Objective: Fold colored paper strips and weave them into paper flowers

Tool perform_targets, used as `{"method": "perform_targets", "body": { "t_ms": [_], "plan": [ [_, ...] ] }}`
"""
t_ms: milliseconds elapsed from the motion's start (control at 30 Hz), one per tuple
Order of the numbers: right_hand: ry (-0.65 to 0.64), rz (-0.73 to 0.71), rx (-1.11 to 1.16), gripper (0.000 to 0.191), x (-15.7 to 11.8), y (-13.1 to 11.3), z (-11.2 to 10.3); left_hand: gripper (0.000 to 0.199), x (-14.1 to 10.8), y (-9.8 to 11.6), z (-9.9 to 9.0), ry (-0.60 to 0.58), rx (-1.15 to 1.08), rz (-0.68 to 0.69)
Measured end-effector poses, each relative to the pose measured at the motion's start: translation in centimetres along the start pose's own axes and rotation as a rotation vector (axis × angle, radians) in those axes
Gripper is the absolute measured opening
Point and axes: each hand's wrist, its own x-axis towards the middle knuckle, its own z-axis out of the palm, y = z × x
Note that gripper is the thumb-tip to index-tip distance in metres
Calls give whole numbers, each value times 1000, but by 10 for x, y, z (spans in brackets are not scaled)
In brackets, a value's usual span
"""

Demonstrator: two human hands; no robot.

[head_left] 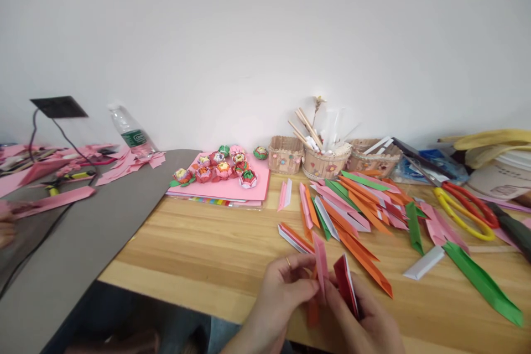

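Note:
Above the wooden table's front edge, my left hand (282,290) pinches a pink folded paper strip (320,259) between thumb and fingers. My right hand (360,315) has its fingertips on the lower part of the same strip and also holds a red folded paper strip (345,283) with a white edge. Part of an orange strip (313,312) shows below my left fingers; whether it is held I cannot tell. Just beyond my hands lies an orange and white folded strip (296,239). A loose pile of folded strips (357,204) in pink, orange, green and white spreads to the right.
Folded paper flowers (223,169) sit on pink sheets (215,194). Decorated baskets (286,157) stand by the wall. Scissors (464,210) with red and yellow handles lie right. On the grey table (108,254) are a bottle (133,135), pliers (70,178) and another person's hand (6,227).

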Motion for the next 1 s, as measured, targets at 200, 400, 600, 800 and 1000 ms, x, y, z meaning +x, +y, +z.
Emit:
{"method": "perform_targets", "body": {
  "t_ms": [200,400,600,800,1000],
  "plan": [
    [27,0,52,25,4,0,0,25,0,6,-5,-23,130,92],
    [17,-137,-110,26,1,9,2,24,2,3,-2,98,-94,125],
    [22,-219,-310,32,-1,20,7,24,-2,0,9,163,-359,160],
    [-61,-141,-278,34,3,17,4,35,-2,-3,10,142,-331,149],
    [-28,-71,-73,29,-1,9,0,31,-1,2,7,170,-253,173]
  ]
}}
